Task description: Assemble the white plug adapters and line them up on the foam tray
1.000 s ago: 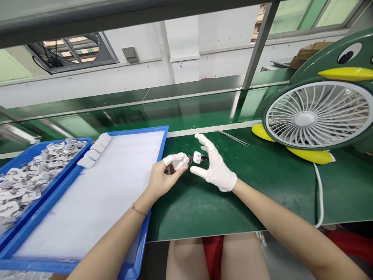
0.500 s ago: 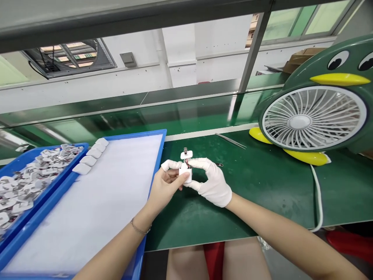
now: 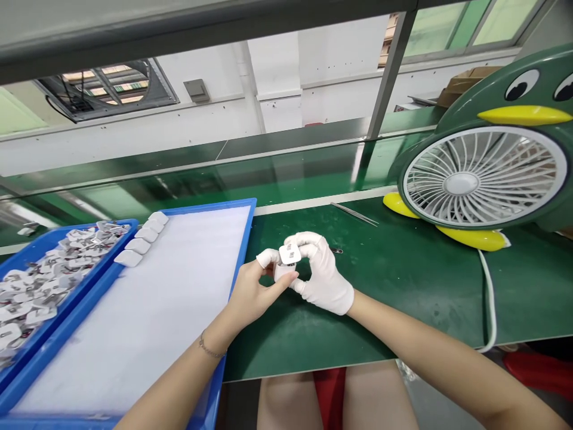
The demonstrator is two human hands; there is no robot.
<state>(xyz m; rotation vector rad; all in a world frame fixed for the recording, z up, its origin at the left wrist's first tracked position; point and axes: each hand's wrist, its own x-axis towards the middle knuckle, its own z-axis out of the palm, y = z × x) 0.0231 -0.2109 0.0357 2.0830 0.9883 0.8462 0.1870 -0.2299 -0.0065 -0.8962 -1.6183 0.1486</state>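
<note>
Over the green bench, my left hand [image 3: 253, 292], bare but for a white cover on one finger, grips a small white case [image 3: 283, 272] between thumb and fingers. A white square lid [image 3: 290, 254] with small dark marks sits tilted over the case's top. My right hand [image 3: 324, 278], in a white glove, curls round the right side; its upper fingers hold the lid, and its thumb is near the case's lower side. Whatever is inside the case is mostly hidden.
At left, a blue tray [image 3: 245, 239] with a white liner holds several white pieces [image 3: 138, 245]; another blue tray [image 3: 129, 226] is heaped with white parts. Tweezers [image 3: 353, 214] and a small metal piece [image 3: 336, 251] lie on the bench [image 3: 403, 286]. A penguin-shaped fan [image 3: 461, 184] stands right.
The lid has come down and turned over the case, its marked face now showing. My right fingers have shifted up and closed on it, hiding the wires seen before.
</note>
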